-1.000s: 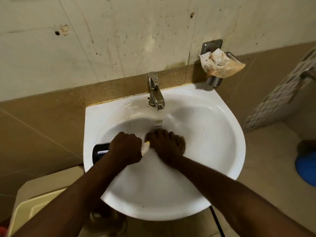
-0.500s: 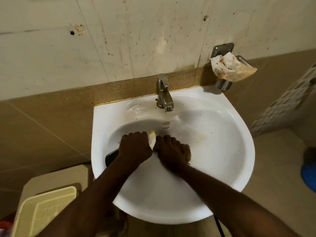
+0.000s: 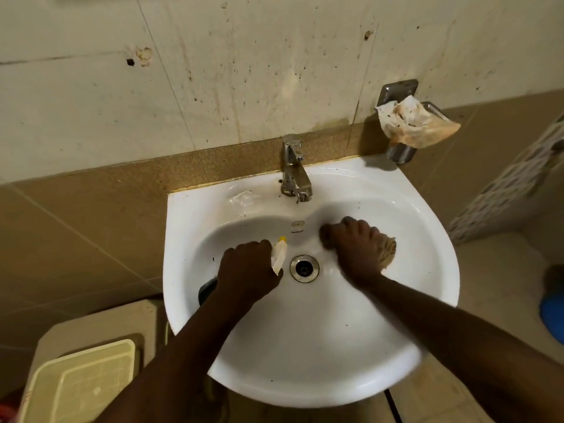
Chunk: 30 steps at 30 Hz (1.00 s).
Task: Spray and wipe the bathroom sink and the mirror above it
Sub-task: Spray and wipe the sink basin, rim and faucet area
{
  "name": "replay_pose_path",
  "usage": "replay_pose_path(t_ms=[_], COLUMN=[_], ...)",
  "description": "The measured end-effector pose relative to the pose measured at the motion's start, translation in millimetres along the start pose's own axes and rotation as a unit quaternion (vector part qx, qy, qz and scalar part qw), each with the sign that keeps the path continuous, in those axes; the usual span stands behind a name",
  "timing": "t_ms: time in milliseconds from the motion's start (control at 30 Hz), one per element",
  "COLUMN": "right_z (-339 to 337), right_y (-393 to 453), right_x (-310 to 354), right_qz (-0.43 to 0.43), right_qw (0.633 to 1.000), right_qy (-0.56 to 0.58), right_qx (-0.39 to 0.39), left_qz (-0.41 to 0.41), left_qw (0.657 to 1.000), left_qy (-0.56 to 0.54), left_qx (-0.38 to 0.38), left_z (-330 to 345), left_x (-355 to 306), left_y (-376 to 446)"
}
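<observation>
The white wall-hung sink [image 3: 396, 215] fills the middle of the head view, with a chrome tap [image 3: 294, 169] at its back and a drain [image 3: 304, 268] in the bowl. My left hand [image 3: 248, 270] grips a spray bottle [image 3: 279, 253] with a white head, yellow tip and dark body, held over the bowl's left side. My right hand [image 3: 355, 250] presses a brownish cloth [image 3: 387, 253] against the bowl's right inner wall, right of the drain. No mirror is in view.
A metal holder [image 3: 399, 151] on the wall at the sink's back right carries a stained crumpled paper [image 3: 415, 122]. A cream plastic tray [image 3: 76, 383] lies at lower left. A blue object [image 3: 552, 312] sits at the right edge. Dark specks dot the sink rim.
My right hand has slid the cloth from the middle of the bowl over to the right side, uncovering the drain. My left hand keeps the spray bottle in about the same place.
</observation>
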State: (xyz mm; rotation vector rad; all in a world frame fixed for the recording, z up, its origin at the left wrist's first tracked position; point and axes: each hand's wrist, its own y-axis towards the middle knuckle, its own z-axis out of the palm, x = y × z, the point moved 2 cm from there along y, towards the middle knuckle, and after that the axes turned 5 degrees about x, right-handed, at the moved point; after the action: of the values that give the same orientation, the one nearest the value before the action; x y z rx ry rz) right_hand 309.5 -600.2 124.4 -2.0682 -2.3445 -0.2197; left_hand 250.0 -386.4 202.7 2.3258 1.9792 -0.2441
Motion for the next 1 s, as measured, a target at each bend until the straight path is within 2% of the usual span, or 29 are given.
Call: replay_pose_path(t_ms=[33, 100, 233, 367, 500, 633, 700, 833, 933, 1000], right_z=[-7, -11, -5, -3, 4, 6, 4, -5, -7, 1], right_y=[-3, -9, -7, -4, 1, 8, 12, 10, 21, 26], right_x=[1, 7, 10, 14, 25, 42, 41, 71, 126, 148], right_qz=[0.044, 0.075, 0.048, 0.093, 0.078, 0.017, -0.049, -0.233, -0.309, -0.374], right_qw=[0.999, 0.997, 0.995, 0.982, 0.966, 0.98, 0.978, 0.915, 0.901, 0.885], right_qy=[0.011, 0.025, 0.088, 0.158, 0.236, 0.146, 0.073, -0.027, -0.045, -0.05], right_qx=[-0.022, -0.027, 0.011, -0.036, -0.073, -0.136, -0.189, -0.327, -0.302, -0.271], left_qz=[-0.002, -0.005, -0.021, -0.039, -0.054, -0.118, -0.16, -0.201, -0.227, -0.298], left_qw=[1.0, 1.0, 0.997, 0.996, 0.986, 0.959, 0.94, 0.907, 0.884, 0.835], left_qy=[-0.002, -0.007, -0.042, -0.068, -0.152, -0.248, -0.286, -0.35, -0.386, -0.448], left_qx=[-0.001, 0.01, 0.055, 0.05, 0.026, -0.066, -0.092, -0.12, -0.134, -0.114], left_z=[2, 5, 12, 16, 9, 3, 2, -1, -1, 4], left_x=[-3, -9, -16, -23, -12, 3, 8, 10, 14, 25], left_y=[0, 0, 6, 4, -1, -6, -7, -9, -15, -19])
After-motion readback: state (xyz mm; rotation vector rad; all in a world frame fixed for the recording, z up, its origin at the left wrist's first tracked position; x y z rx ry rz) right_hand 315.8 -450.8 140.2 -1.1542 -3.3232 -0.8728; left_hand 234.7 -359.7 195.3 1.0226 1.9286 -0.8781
